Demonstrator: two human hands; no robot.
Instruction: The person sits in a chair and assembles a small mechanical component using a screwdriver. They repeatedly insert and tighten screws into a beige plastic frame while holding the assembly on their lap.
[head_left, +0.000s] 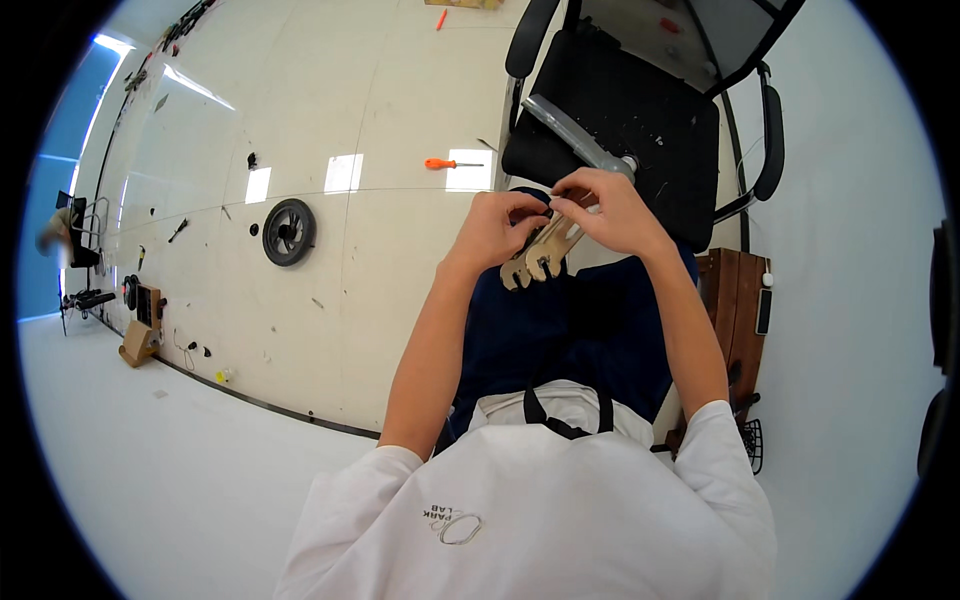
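Over my lap lies a tan, bronze-looking forked part (pixel 545 250) with two slotted, hook-like ends pointing toward me. Its far end is hidden behind my fingers. My left hand (pixel 503 226) is at its left side, thumb and fingers pinched together. From the right, my right hand (pixel 610 208) reaches across it with fingertips also pinched, nearly meeting the left ones. Whatever small thing sits between the fingertips is too hidden to name. Just beyond the right hand, a grey tube-like piece (pixel 575 130) with a pale end rests slanted on the black chair seat (pixel 670 150).
An orange-handled screwdriver (pixel 440 163) lies on the tiled floor, left of the chair. Farther left is a black wheel (pixel 289 232). A cardboard box (pixel 138 343) stands near the left wall. At my right is a brown wooden box (pixel 738 310) with a phone-like device (pixel 764 310).
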